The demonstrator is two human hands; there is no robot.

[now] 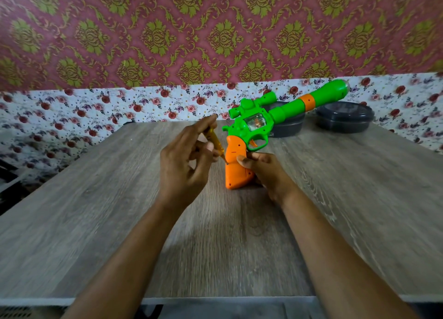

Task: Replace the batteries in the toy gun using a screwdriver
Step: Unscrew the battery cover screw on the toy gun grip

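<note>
Your right hand grips the orange grip of the toy gun, butt resting on the bench, green barrel angled up and away to the right. Your left hand pinches a yellow screwdriver, its tip touching the grip's side. Behind the gun, two dark round containers sit on the bench.

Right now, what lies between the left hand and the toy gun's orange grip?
In the head view, a yellow screwdriver: the left hand holds it, tip against the orange grip.
</note>
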